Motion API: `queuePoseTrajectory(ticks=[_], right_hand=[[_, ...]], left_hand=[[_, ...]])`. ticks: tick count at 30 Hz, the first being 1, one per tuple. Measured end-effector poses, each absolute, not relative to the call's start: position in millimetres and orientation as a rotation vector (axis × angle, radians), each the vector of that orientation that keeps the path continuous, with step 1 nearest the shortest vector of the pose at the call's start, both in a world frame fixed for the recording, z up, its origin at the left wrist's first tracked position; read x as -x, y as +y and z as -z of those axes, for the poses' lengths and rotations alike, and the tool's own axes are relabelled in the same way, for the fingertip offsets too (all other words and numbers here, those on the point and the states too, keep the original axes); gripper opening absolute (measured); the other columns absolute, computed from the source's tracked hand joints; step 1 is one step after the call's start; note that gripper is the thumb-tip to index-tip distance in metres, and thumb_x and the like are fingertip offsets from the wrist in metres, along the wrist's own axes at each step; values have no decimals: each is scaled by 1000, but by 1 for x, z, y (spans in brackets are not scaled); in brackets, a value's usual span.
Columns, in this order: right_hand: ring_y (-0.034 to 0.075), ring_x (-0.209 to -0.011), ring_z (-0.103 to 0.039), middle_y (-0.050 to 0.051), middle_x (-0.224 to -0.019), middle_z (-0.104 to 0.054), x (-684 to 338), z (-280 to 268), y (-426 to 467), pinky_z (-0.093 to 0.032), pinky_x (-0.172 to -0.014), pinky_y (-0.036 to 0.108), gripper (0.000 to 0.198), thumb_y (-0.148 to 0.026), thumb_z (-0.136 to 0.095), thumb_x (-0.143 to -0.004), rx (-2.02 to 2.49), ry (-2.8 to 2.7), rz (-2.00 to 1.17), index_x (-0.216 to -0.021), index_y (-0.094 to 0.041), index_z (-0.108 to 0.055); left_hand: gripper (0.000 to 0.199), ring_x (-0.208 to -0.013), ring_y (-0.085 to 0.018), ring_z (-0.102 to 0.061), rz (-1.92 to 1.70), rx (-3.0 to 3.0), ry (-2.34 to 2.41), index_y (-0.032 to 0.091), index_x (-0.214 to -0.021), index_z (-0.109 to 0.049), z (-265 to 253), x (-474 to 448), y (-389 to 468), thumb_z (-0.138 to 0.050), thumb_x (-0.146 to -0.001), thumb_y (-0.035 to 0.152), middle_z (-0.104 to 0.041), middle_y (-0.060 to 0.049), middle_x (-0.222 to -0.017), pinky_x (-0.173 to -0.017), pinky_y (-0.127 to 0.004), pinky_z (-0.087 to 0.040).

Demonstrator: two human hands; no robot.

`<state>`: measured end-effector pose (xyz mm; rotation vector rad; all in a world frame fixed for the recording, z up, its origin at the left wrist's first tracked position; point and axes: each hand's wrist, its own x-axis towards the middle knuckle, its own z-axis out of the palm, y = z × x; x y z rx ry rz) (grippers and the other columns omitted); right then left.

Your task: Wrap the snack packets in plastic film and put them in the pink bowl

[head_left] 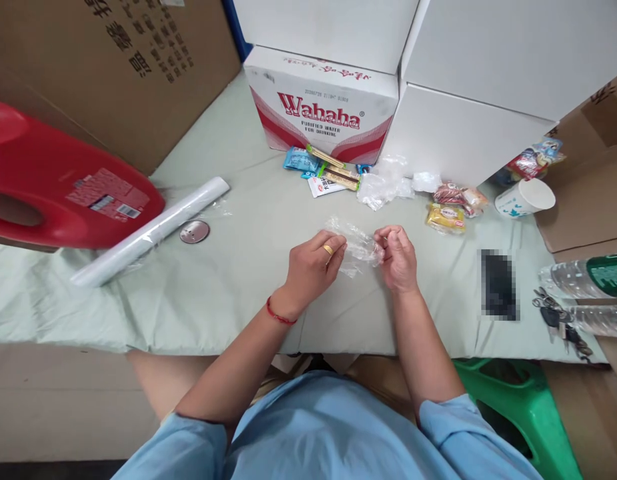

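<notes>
A thin, crumpled clear plastic bag (357,243) stretches between my two hands above the cloth-covered table. My left hand (315,262), with a gold ring and a red bracelet at the wrist, pinches its left side between thumb and fingers. On the other side, my right hand (398,259) has its bent fingertips closed on the bag's right edge. Farther back lies more crumpled clear plastic (385,183), beside several small snack packets (333,175). To the left rests a roll of clear plastic bags (153,230), its loose end trailing on the cloth.
A Wahaba-style red and white water carton, printed Wahaha (323,110), stands behind. Left are a red jug (63,180) and a round metal disc (195,231). On the right are yellow-wrapped snacks (445,218), a paper cup (525,199), a pixelated dark object (498,285), keys (561,323) and bottles (583,277).
</notes>
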<state>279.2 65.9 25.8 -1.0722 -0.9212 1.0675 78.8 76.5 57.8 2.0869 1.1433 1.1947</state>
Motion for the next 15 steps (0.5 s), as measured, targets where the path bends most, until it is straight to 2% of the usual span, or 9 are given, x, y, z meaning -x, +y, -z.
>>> queuePoseTrajectory(ticks=[4,6,9,12,15], right_hand=[[8,-64,-48,3,-121,-63,-276,-15,70,-40,-55,24,55,-61,-86,-80,1237,-977,-969,-120,-30,-63],[8,-64,-48,4,-126,-64,-277,-13,72,-38,-54,24,60,-61,-85,-80,1257,-974,-1042,-126,-30,-63],[9,-59,-44,2,-102,-69,-279,-15,71,-31,-49,23,55,-61,-85,-78,1232,-999,-1283,-116,-26,-70],[8,-56,-38,-2,-74,-60,-278,-20,68,-26,-48,22,42,-56,-89,-74,1192,-1030,-1426,-93,-21,-74],[7,-53,-32,-6,-64,-50,-278,-26,67,-23,-48,21,37,-50,-90,-72,1122,-937,-1482,-85,-20,-73]], left_hand=[[12,-79,-15,-65,-1262,-1843,1060,23,-99,-72,-52,-85,72,-61,-98,26,-71,-4,-91,-76,-29,-51],[12,-77,-14,-65,-1260,-1607,984,24,-105,-71,-51,-83,69,-66,-94,25,-68,-2,-91,-76,-29,-53],[26,-72,-12,-60,-1220,-1236,844,25,-110,-69,-53,-73,68,-73,-84,22,-63,2,-85,-68,-25,-52],[25,-69,-10,-55,-1141,-992,766,21,-99,-72,-57,-56,70,-72,-74,17,-61,2,-79,-63,-21,-48],[23,-69,-9,-56,-1061,-840,751,19,-91,-72,-59,-40,71,-71,-68,15,-63,1,-79,-65,-20,-49]])
